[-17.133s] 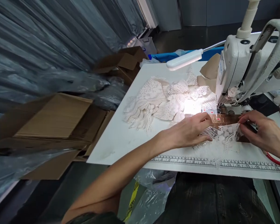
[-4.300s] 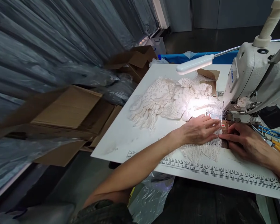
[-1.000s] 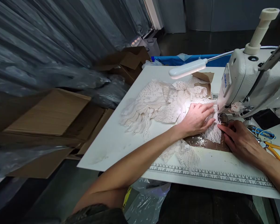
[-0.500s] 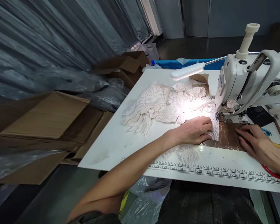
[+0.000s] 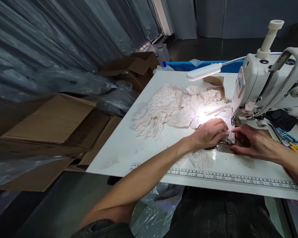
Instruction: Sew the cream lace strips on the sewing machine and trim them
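White lace fabric [image 5: 173, 107] lies bunched on the table, its right edge under the needle area of a white sewing machine [image 5: 248, 86]. My left hand [image 5: 210, 132] is closed on the lace just left of the presser foot, thumb and fingertips together. From the right, my right hand [image 5: 258, 142] reaches the lace edge in front of the foot. Its index fingertip is at the fabric, and the thumb rests lower, apart from it. Brown tape or board [image 5: 223, 147] covers the machine bed under both hands.
A lit lamp [image 5: 203, 72] hangs over the lace. Scissors with yellow handles [image 5: 296, 147] and blue-handled snips [image 5: 289, 135] lie right of the machine bed. A printed ruler [image 5: 225, 178] runs along the table's front edge. Cardboard boxes [image 5: 47, 119] stand at left.
My right hand has moved left from the brown surface to the lace edge, uncovering the scissors. My left hand stays at the lace, its fingers drawn closer together. The view has shifted slightly.
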`<state>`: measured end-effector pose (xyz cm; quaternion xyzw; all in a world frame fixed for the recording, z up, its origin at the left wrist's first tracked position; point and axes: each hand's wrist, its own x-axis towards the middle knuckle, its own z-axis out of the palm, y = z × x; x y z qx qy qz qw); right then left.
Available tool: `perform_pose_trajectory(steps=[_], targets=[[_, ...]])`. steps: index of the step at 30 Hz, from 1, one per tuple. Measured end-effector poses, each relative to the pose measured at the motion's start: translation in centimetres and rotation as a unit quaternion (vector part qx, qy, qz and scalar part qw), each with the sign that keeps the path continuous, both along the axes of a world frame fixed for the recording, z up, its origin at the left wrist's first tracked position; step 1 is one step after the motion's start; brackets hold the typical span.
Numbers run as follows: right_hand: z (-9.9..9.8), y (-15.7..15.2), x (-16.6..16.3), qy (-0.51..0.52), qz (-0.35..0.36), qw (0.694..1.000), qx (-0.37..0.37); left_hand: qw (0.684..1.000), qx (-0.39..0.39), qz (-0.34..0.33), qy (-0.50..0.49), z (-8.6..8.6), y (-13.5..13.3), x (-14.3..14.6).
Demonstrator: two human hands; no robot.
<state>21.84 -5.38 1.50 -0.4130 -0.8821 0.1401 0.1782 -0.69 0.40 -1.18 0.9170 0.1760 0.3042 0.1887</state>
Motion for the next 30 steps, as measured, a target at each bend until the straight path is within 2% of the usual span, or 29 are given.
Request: perform_pose_trajectory(steps=[2, 6, 8, 12, 17, 19, 24, 30], targets=[[-0.5, 0.3, -0.4, 0.033, -0.01, 0.999, -0.003, 0.999, 0.031, -0.01, -0.01, -0.1, -0.1, 0.1], [-1.1, 0.3, -0.2, 0.094, -0.025, 0.995, -0.015, 0.995, 0.089, -0.013, 0.034, -0.3, -0.1, 0.2], [-1.2, 0.2, 0.2, 0.096, -0.046, 0.994, -0.026, 0.997, 0.069, -0.016, 0.033, -0.4, -0.1, 0.1], [-1.1, 0.2, 1.0, 0.07, -0.07, 0.995, -0.025, 0.999, 0.004, -0.031, -0.03, -0.3, -0.1, 0.1], [-1.5, -0.1, 0.9, 0.023, -0.018, 0.999, 0.013, 0.99, 0.019, 0.074, -0.115, 0.0, -0.2, 0.6], [-1.5, -0.3, 0.7, -0.021, 0.002, 0.999, 0.024, 0.987, 0.047, 0.081, -0.132, -0.1, -0.3, 0.7], [-1.1, -0.5, 0.6, -0.056, 0.036, 0.998, 0.013, 0.993, 0.101, 0.005, -0.053, -0.6, -0.2, 0.6], [-0.6, -0.5, 0.9, -0.022, 0.057, 0.998, -0.014, 0.987, 0.14, -0.021, 0.078, -1.1, -0.1, 0.4]])
